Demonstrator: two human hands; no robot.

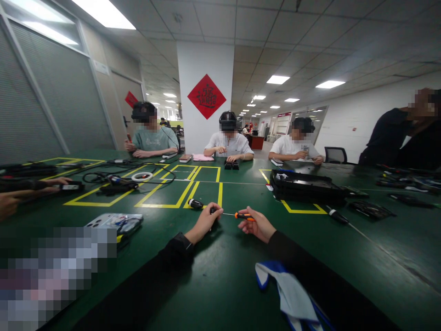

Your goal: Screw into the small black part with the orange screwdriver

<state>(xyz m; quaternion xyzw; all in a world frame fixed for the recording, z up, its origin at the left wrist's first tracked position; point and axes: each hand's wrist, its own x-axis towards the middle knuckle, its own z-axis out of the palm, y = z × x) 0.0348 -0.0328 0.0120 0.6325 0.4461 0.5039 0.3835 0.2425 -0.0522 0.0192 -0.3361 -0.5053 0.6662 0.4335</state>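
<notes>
My left hand (206, 223) rests on the green table (227, 271) with its fingers closed over a small dark object whose shape I cannot make out. My right hand (257, 225) pinches an orange-handled screwdriver (244, 215); its thin shaft points left toward my left hand. A black-handled screwdriver (195, 203) lies on the table just beyond my left hand, near the yellow tape lines. Both of my forearms wear black sleeves.
A blue-and-white cloth (289, 294) lies by my right forearm. A black tool case (306, 186) sits at the right, another screwdriver (337, 216) near it. A plastic packet (115, 223) lies at the left. Several people sit around the table; a co-worker's hand (10, 202) reaches in from the left.
</notes>
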